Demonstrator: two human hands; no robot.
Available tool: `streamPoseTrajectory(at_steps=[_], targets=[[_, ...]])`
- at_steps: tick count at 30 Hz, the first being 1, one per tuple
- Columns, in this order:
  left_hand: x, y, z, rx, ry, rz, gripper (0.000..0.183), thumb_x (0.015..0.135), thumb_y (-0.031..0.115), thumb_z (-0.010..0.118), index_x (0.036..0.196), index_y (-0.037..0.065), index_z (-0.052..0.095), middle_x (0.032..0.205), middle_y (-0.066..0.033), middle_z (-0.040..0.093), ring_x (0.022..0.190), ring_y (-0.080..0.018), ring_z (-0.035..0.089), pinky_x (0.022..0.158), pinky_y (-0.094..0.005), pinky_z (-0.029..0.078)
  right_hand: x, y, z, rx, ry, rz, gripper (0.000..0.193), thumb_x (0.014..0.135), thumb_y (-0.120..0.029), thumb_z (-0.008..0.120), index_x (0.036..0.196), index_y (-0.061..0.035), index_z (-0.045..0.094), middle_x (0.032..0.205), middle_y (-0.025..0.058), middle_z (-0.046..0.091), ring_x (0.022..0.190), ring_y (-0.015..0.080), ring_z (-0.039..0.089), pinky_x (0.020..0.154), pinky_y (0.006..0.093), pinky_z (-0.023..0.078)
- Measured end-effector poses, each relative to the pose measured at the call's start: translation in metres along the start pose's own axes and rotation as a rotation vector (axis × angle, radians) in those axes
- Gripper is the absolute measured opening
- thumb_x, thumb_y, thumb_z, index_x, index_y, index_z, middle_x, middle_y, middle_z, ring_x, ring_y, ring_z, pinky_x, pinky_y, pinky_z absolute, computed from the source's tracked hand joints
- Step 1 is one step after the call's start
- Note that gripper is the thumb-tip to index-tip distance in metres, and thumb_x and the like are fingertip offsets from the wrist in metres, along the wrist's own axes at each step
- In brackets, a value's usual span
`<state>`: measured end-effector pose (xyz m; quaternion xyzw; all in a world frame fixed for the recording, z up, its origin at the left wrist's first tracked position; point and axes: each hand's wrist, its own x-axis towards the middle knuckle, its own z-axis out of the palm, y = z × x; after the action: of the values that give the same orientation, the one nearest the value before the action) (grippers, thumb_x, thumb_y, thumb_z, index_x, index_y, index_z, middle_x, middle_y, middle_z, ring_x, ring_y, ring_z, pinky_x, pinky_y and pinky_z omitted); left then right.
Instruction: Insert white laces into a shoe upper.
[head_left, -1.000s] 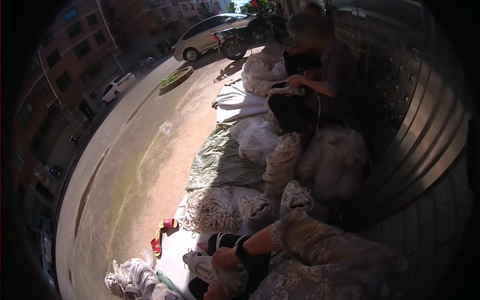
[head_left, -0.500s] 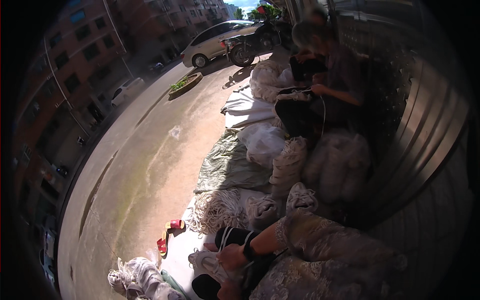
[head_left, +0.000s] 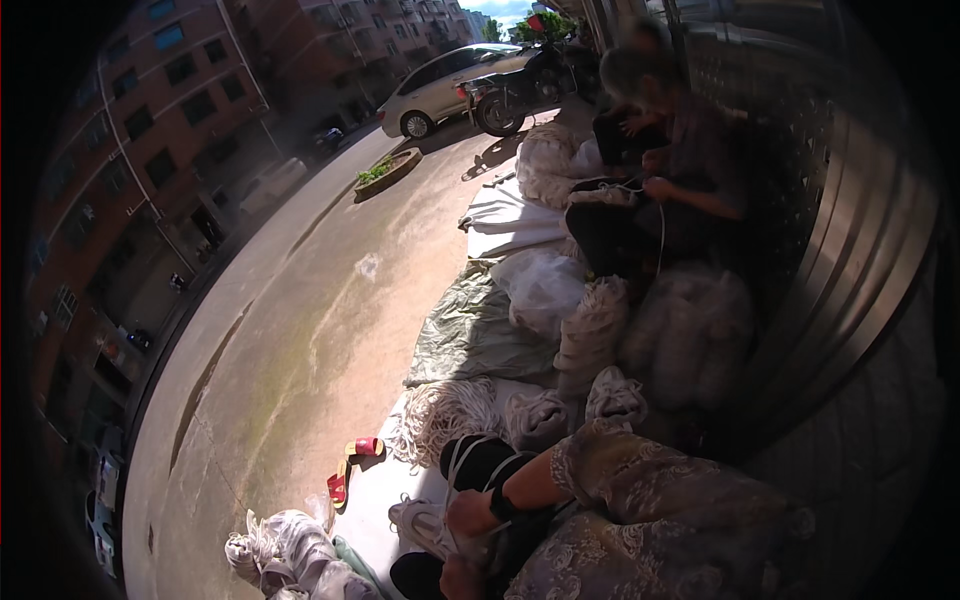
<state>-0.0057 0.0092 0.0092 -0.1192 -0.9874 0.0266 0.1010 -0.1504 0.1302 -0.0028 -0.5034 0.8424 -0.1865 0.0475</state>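
My right hand (head_left: 470, 513), with a black band at its wrist, is closed above my lap. White cord (head_left: 462, 465) loops over my dark-trousered knee (head_left: 490, 462) and runs down to that hand. Just below it, near the lower edge, my left hand (head_left: 460, 578) is closed too; a thin pale strand seems to run between the two. Beside my right hand, between my knees, lies a white shoe-like bundle (head_left: 418, 524) with cord across it. My fingertips are too dark and small to make out well.
A heap of white cord (head_left: 445, 420) and wrapped white bundles (head_left: 537, 418) lie beyond my knees. Red sandals (head_left: 365, 446) sit at the sheet's edge. More bundles (head_left: 300, 550) stand at the lower left. A co-worker (head_left: 690, 160) sits farther along, handling cord.
The whole view has shifted slightly, so things appear farther right. My hands stay close together by the cord. A co-worker's hand shows more clearly at the back.
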Motion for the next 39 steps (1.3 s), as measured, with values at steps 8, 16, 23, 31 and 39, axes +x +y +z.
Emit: streamPoseTrajectory(at_steps=[8, 16, 23, 31, 39], targets=[[0.004, -0.004, 0.013, 0.020, 0.057, 0.031, 0.014, 0.079, 0.020, 0.053, 0.073, 0.012, 0.062, 0.073, -0.0075, 0.055, 0.069, -0.0230, 0.057, 0.057, -0.0335, 0.047, -0.003, 0.000, -0.008, -0.011, -0.009, 0.012, 0.019, 0.066, -0.020, 0.059, 0.070, -0.0036, 0.067, 0.071, 0.0164, 0.065, 0.070, 0.0305, 0.066, 0.056, 0.0369, 0.052], [0.009, -0.025, 0.044, -0.234, -0.152, -0.402, 0.036, 0.076, 0.038, 0.060, 0.073, 0.002, 0.059, 0.071, -0.0150, 0.060, 0.070, -0.0326, 0.063, 0.057, -0.0456, 0.049, -0.006, -0.005, -0.037, 0.046, -0.087, -0.002, 0.021, 0.063, -0.023, 0.065, 0.070, -0.0032, 0.067, 0.073, 0.0146, 0.065, 0.068, 0.0296, 0.066, 0.056, 0.0364, 0.052], [-0.002, -0.016, 0.023, -0.229, -0.036, -0.227, 0.042, 0.083, 0.048, 0.053, 0.073, 0.007, 0.057, 0.071, -0.0128, 0.059, 0.070, -0.0307, 0.060, 0.054, -0.0407, 0.048, -0.003, -0.014, -0.011, -0.044, 0.102, -0.161, 0.014, 0.065, -0.016, 0.061, 0.067, -0.0025, 0.066, 0.070, 0.0143, 0.064, 0.069, 0.0296, 0.065, 0.055, 0.0375, 0.052], [0.012, 0.000, 0.006, -0.334, -0.232, -0.411, 0.016, 0.082, 0.019, 0.047, 0.080, 0.004, 0.054, 0.077, -0.0189, 0.059, 0.071, -0.0396, 0.060, 0.061, -0.0494, 0.048, -0.015, 0.012, 0.000, -0.034, 0.073, -0.110, 0.016, 0.073, -0.016, 0.054, 0.070, -0.0016, 0.060, 0.068, 0.0130, 0.062, 0.065, 0.0267, 0.065, 0.049, 0.0358, 0.051], [0.029, -0.017, -0.036, -0.479, 0.209, -0.283, 0.007, 0.075, 0.006, 0.052, 0.072, 0.000, 0.051, 0.081, -0.0161, 0.055, 0.069, -0.0322, 0.056, 0.062, -0.0377, 0.048, -0.019, 0.012, -0.013, 0.416, -0.027, 0.082, 0.025, 0.081, -0.025, 0.049, 0.081, -0.0003, 0.054, 0.077, 0.0230, 0.060, 0.078, 0.0389, 0.060, 0.073, 0.0472, 0.046]])
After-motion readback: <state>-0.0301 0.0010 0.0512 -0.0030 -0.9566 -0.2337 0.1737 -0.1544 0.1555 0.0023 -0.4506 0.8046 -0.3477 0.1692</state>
